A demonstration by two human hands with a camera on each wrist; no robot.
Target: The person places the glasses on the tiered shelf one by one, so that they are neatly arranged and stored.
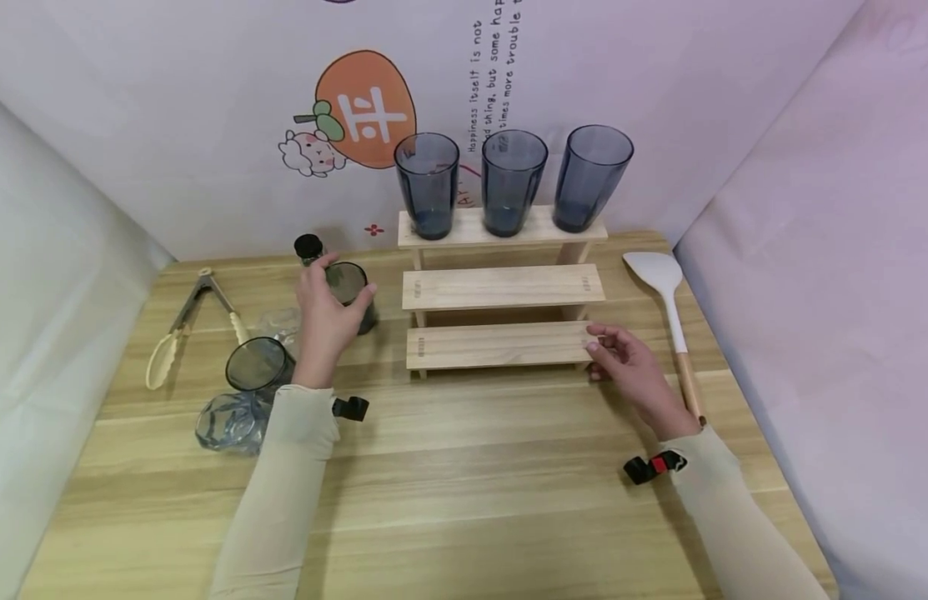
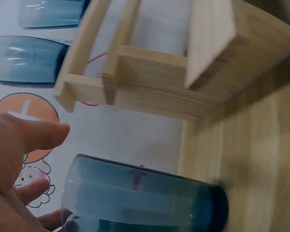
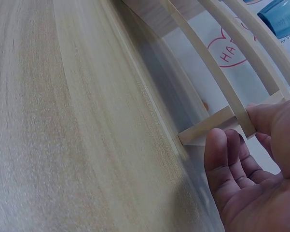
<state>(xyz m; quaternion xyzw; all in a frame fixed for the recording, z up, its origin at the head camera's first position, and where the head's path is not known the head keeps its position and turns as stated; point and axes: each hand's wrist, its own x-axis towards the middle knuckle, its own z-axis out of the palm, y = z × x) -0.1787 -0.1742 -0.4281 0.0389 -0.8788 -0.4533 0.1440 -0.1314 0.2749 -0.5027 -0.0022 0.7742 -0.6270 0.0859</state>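
Note:
My left hand [image 1: 330, 321] is spread around the rim of an upright dark blue glass [image 1: 366, 321] on the table. In the left wrist view, its thumb stands apart from the glass [image 2: 145, 198], while fingertips are right at the rim. A wooden three-step rack [image 1: 501, 346] stands in the middle, with three dark blue glasses [image 1: 512, 187] upright along its top step. My right hand [image 1: 632, 371] grips the right end of the lowest step. In the right wrist view, that step's end [image 3: 248, 128] lies between the digits of the right hand [image 3: 260, 179].
Left of the left arm are another dark glass [image 1: 257, 367], a clear faceted glass [image 1: 227, 425] and tongs [image 1: 201, 287]. Behind the left hand stands a black-capped bottle [image 1: 308, 247]. A white spatula [image 1: 666, 287] with a wooden handle lies right of the rack.

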